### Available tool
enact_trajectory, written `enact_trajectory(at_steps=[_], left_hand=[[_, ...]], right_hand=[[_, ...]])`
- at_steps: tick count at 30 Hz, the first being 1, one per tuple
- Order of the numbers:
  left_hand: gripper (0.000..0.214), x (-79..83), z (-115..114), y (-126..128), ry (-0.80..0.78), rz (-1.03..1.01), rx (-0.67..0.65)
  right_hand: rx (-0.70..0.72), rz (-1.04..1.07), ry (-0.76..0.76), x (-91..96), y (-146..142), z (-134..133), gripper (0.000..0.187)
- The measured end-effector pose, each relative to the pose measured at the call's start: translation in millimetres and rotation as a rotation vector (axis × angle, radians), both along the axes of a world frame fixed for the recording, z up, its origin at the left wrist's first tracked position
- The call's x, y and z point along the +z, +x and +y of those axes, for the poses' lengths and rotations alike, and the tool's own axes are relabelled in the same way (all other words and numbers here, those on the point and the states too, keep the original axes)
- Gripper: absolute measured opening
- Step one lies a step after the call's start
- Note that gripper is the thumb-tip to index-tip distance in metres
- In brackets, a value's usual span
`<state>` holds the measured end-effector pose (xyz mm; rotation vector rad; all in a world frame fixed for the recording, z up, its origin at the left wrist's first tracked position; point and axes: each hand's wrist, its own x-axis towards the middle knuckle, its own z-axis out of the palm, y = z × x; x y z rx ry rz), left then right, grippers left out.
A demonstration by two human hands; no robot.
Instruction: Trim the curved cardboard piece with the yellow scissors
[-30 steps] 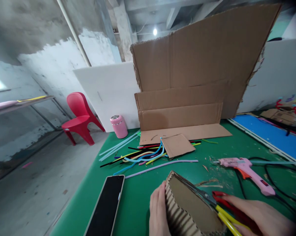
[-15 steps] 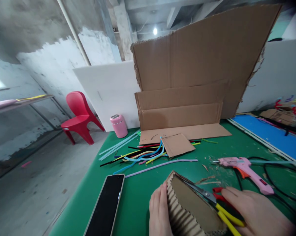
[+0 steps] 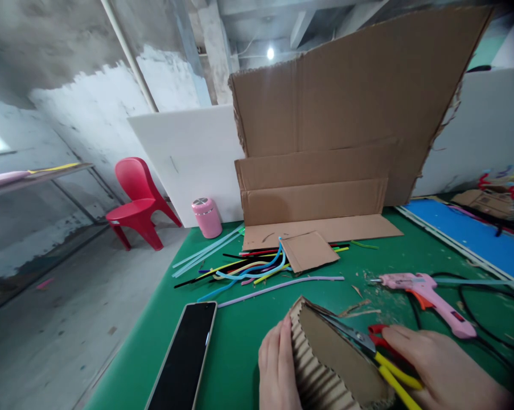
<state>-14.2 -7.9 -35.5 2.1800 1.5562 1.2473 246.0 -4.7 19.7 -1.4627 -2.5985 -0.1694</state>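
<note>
A corrugated cardboard piece (image 3: 333, 359) stands near the front edge of the green counter (image 3: 239, 336), its ribbed face turned toward the left and its plain brown face upward; its near end runs out of view at the bottom. The left hand (image 3: 276, 367) presses flat against the ribbed face, fingers together and extended. The right hand (image 3: 444, 370) grips the red and yellow handles of a pair of scissors (image 3: 374, 353), whose narrow metal blades lie along the right edge of the cardboard piece, tips pointing away from the person. Whether the blades are parted cannot be told.

Just left of the left hand lies a dark phone (image 3: 184, 356), screen up. Beyond the cardboard piece, a lilac pipe cleaner (image 3: 282, 287) lies across the counter, and behind it a loose heap of coloured pipe cleaners (image 3: 239, 267) partly tucked under a small cardboard square (image 3: 308, 251). Cardboard scraps (image 3: 359, 307) are scattered between the scissors and a pink glue gun (image 3: 427, 296), which lies to the right with its black cord (image 3: 474, 307) looping behind the right hand. A large folded cardboard sheet (image 3: 350, 119) stands upright at the back, closing off the view; a white board (image 3: 188, 159) leans beside it, with a pink canister (image 3: 206, 217) at its foot. A blue mat (image 3: 470, 233) lies far right; a red chair (image 3: 139, 202) stands on the floor at left.
</note>
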Motion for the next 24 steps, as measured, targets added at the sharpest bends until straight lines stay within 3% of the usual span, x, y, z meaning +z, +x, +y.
enact_trajectory(at_steps=[5,11,14,19,24], left_hand=[[0.071,2.1,-0.4,1.5,-0.010,-0.017,0.001],[0.059,8.6,-1.2,-1.9,-0.123,-0.143,-0.067],[0.073,19.0,3.3,-5.1,-0.263,-0.297,-0.096],[0.086,35.6,14.4,-7.3,-0.547,-0.610,-0.240],[0.114,39.0,10.8,-17.2,-0.632,-0.731,-0.363]], right_hand=[[0.000,-0.005,0.019,-3.8,0.7,-1.5,0.025],[-0.086,0.049,-0.199,-8.0,5.2,0.5,0.024],[-0.196,0.103,-0.280,-11.4,10.0,-1.1,0.030],[-0.239,0.367,-0.504,-10.3,21.2,-5.8,0.032],[-0.172,0.735,-0.814,-24.5,36.3,-11.7,0.043]])
